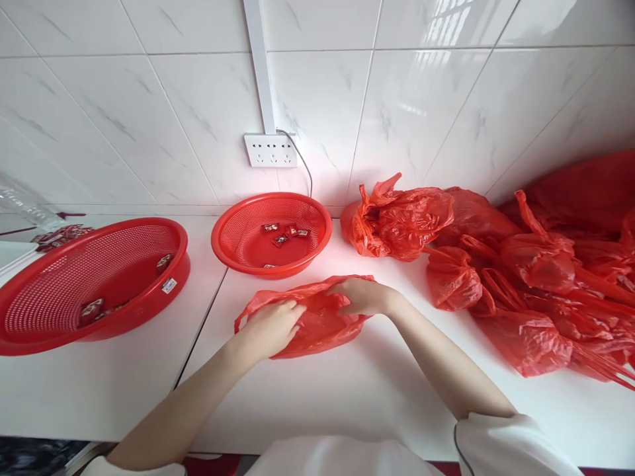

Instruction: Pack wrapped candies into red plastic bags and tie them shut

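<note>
A thin red plastic bag (317,324) lies on the white table in front of me, its mouth spread toward me. My left hand (275,326) is closed over the bag's left side, fingers bent at the rim. On the opposite side, my right hand (362,295) reaches into the mouth, thumb and curved fingers apart; some fingertips are hidden by the film. Just behind the bag stands a round red plastic basket (228,260) with several small dark-red wrapped packets (281,239) in it.
A larger red basket (181,254) on the left holds some packets; more packets (64,235) lie beyond it. Filled red bags (536,264) heap up at the right, one tied bag (407,221) by the tiled wall. A socket strip (270,151) is mounted above.
</note>
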`<action>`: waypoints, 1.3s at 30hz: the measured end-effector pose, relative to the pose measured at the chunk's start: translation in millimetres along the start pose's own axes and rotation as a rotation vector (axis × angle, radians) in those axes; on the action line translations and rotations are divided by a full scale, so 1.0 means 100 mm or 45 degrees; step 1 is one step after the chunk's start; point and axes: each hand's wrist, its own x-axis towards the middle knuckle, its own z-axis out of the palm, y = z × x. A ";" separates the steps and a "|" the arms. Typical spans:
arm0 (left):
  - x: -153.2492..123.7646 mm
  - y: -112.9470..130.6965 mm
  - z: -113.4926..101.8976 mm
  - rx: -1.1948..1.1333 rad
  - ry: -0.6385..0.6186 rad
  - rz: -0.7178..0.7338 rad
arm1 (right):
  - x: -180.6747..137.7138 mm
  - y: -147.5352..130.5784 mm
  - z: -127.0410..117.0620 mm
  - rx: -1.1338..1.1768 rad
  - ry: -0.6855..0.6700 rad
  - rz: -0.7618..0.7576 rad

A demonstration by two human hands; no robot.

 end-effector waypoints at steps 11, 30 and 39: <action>0.26 -0.27 0.06 0.101 -0.010 0.201 | 0.12 0.03 0.30 -0.112 0.336 -0.071; 0.37 -0.70 0.43 -0.429 -0.106 0.076 | 0.01 0.20 0.35 0.424 0.150 0.067; 0.38 -0.67 0.42 -0.436 -0.139 0.049 | 0.07 0.29 0.40 0.390 0.052 0.122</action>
